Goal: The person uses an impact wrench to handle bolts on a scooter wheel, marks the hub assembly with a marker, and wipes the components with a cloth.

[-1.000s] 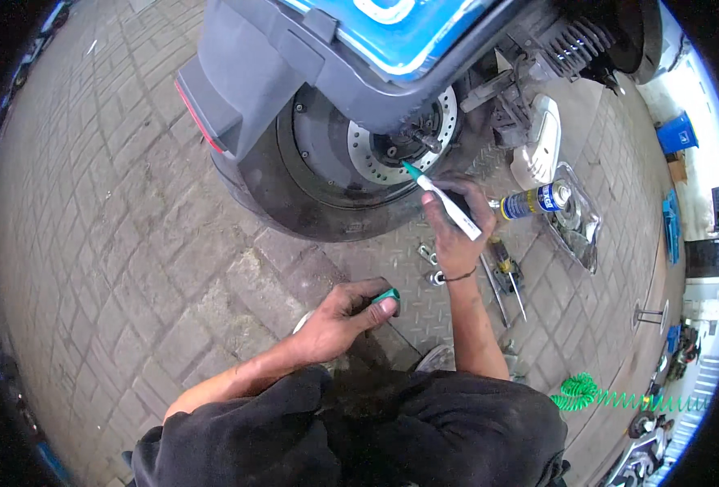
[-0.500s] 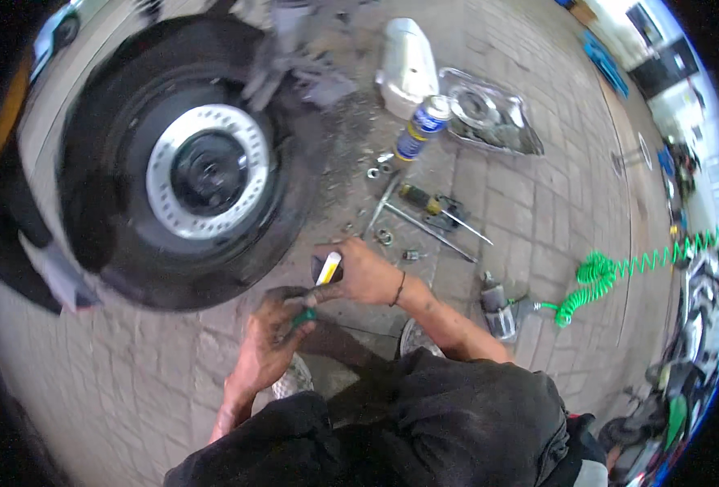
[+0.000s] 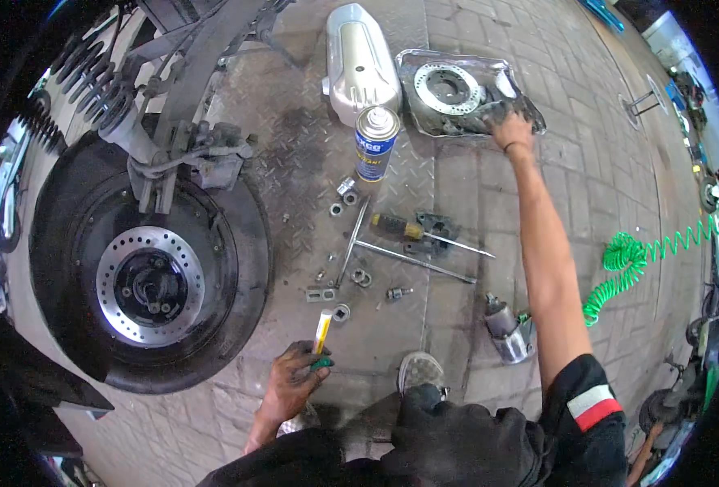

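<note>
My left hand [image 3: 294, 381] is low in the view, near the tyre of a scooter rear wheel [image 3: 238, 268], and holds a small white-and-yellow tube with a green cap [image 3: 321, 337]. My right arm stretches far forward, and my right hand [image 3: 510, 128] rests at the near edge of a metal tray [image 3: 534, 114], on a dark thing inside it. Whether the fingers grip it I cannot tell. A loose brake disc [image 3: 449, 88] lies in the tray. The wheel carries its own brake disc [image 3: 150, 286].
On the chequered metal plate lie a spray can [image 3: 374, 144], a silver cover [image 3: 359, 61], a screwdriver [image 3: 408, 230], a long T-wrench [image 3: 412, 260] and several nuts and washers [image 3: 347, 195]. An air tool [image 3: 510, 329] and a green coiled hose [image 3: 627, 260] lie to the right.
My right hand left the tube beside my left hand and reached out to the tray. My left hand now holds the tube alone. The view shifted right.
</note>
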`<state>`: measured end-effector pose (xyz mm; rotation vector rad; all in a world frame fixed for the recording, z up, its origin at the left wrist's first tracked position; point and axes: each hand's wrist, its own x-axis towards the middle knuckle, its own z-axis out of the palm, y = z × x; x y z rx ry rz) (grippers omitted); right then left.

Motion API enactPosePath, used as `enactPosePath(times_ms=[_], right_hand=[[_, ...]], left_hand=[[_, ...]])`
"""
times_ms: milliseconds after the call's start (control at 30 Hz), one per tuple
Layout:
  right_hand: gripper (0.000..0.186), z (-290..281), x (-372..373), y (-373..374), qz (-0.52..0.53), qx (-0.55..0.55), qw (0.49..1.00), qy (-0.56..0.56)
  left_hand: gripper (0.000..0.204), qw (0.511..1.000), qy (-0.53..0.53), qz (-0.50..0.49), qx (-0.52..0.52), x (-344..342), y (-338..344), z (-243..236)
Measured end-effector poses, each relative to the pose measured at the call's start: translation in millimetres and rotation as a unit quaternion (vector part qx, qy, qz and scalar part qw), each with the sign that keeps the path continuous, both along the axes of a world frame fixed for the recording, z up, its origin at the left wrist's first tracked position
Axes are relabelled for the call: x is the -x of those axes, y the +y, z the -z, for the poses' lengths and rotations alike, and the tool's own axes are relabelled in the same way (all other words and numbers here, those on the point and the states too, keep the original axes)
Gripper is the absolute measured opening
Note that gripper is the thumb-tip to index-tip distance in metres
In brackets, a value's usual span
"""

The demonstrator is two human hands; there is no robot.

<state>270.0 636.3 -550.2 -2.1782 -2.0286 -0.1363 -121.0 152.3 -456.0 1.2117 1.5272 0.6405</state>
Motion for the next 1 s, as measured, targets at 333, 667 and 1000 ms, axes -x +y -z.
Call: enactPosePath(times_ms=[333, 667, 1000], right_hand=[[0.063, 13, -49, 27, 0.058, -0.135, 0.966, 0.212], [0.053, -174, 158, -220, -0.329, -0.393, 0.858, 0.046], [0.016, -181, 454, -342, -0.708, -0.004, 0.663, 0.244]], left_hand=[[0.026, 0.996, 0.026, -0.028, -0.085, 19, -23, -3], [0.029, 0.992, 0.013, -0.111, -0.066, 43, -90, -38], [0.019, 0.965, -0.014, -0.257, -0.045, 62, -149, -52]])
